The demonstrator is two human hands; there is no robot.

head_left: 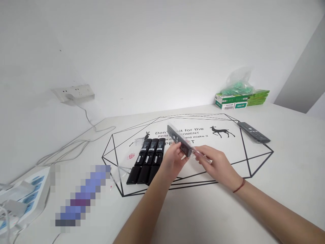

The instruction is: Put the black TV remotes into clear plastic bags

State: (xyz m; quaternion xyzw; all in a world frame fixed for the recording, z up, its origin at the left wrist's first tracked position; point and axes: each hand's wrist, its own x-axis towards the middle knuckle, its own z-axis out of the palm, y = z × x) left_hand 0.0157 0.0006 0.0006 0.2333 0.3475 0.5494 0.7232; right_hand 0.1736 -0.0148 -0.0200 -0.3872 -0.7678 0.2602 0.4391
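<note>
- Left hand (173, 158) clasped around the lower end of a black remote (179, 140), raised above the white table (279, 176) near the middle of the printed geometric pattern.
- Right hand (215, 164) pinching the clear plastic sleeve (200, 154) that trails off the remote's near end; red cord around that wrist.
- Held remote tilted, far end pointing up and left, covering part of the printed lettering behind.
- Just left of the left hand: three black remotes (148, 161) laid side by side, touching, face-down with labels showing.
- Left of that row: loose clear bags (127, 162) flat on the table, count unclear.
- Far right: one more remote (254, 132), lying alone across the pattern's edge, well apart from both hands.
- Back edge by the wall: green-and-white boxes (241, 98) stacked, a bag of green contents (237, 84) resting on top.
- Left wall: one socket (73, 93) with a cable running down to a white power strip (22, 196) at the near-left corner.
- Blurred patch lying between power strip and row of remotes; contents impossible to tell.
- Total remotes seen: five.
</note>
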